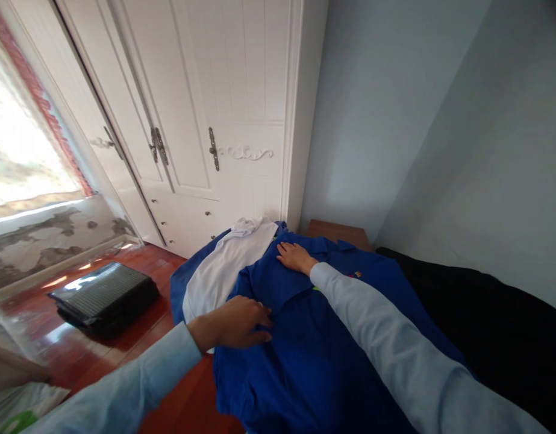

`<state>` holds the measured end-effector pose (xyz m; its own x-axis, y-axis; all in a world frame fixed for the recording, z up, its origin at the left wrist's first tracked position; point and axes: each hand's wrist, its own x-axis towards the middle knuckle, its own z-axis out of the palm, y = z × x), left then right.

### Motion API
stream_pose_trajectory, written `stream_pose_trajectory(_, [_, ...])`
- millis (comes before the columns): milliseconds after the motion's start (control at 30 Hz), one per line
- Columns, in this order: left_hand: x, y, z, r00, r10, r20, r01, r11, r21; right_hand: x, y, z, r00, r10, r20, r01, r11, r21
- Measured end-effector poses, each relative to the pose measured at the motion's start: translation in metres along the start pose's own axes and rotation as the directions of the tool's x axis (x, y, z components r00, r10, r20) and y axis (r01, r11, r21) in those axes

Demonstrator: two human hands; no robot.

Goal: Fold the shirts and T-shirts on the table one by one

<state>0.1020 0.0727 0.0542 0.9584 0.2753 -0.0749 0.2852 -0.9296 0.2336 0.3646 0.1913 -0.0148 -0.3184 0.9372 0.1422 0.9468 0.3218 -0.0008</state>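
Observation:
A blue garment (305, 355) with a collar and a small embroidered mark lies spread out in front of me. My right hand (294, 256) rests flat on its upper part near the collar, fingers spread. Over the left part of the same garment is my left hand (239, 323), its thumb and fingers apart at the cloth's edge. Beside it on the left lies a white garment (218, 265), with more blue cloth (181, 283) under it.
A white wardrobe (255, 72) with metal handles stands behind the clothes. A black suitcase (106, 298) lies on the red wooden floor at left. Black cloth (485, 325) covers the right side. A brown wooden piece (338, 232) sits by the wall.

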Motion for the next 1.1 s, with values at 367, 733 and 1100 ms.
stream_pose_trajectory(367, [0.071,-0.057,0.036,0.972,-0.142,-0.185,0.172,0.972,0.159,-0.126,-0.042,-0.031,0.956,-0.286,-0.067,0.289,0.956,0.052])
stream_pose_trajectory(733, [0.082,-0.068,0.072,0.938,-0.180,-0.297,0.238,0.956,0.172,-0.230,0.059,-0.010,0.986,0.167,0.005,-0.167,0.985,0.045])
stream_pose_trajectory(1100, [0.084,-0.039,0.065,0.917,-0.341,-0.208,0.382,0.900,0.209,-0.231,0.058,-0.007,0.984,0.177,0.026,-0.177,0.984,0.025])
